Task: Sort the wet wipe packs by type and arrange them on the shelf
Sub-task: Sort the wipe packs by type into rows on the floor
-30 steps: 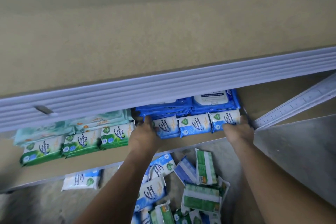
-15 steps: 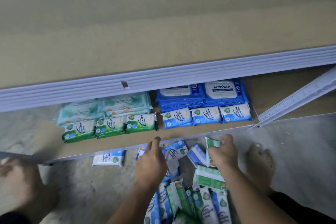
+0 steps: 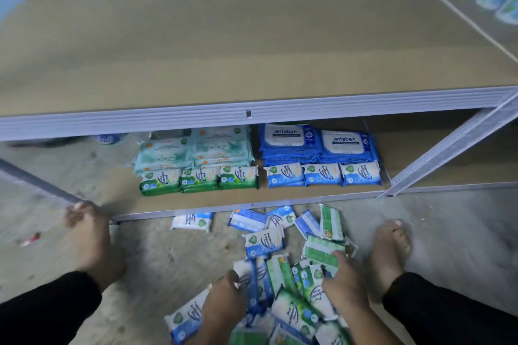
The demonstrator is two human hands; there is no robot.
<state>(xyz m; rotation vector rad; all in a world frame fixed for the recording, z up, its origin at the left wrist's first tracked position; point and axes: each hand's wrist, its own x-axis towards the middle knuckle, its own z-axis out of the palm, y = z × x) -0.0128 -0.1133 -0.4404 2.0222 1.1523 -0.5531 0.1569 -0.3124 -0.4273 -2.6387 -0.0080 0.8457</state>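
Two hands are reaching into the loose pile of packs [image 3: 283, 269] on the floor in front of the bottom shelf [image 3: 196, 202]. Your right hand [image 3: 346, 288] is resting a straight finger on a green pack [image 3: 319, 251]. Your left hand [image 3: 224, 304] is touching a blue pack [image 3: 253, 286], but its grip is too blurred to tell. Sorted rows [image 3: 238, 177] are lying on that shelf.

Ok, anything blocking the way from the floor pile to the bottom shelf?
Nothing visible. The left hand and right hand are in the pile; the bottom shelf has a bare strip in front of the rows. The upper shelf overhangs, so entry is low.
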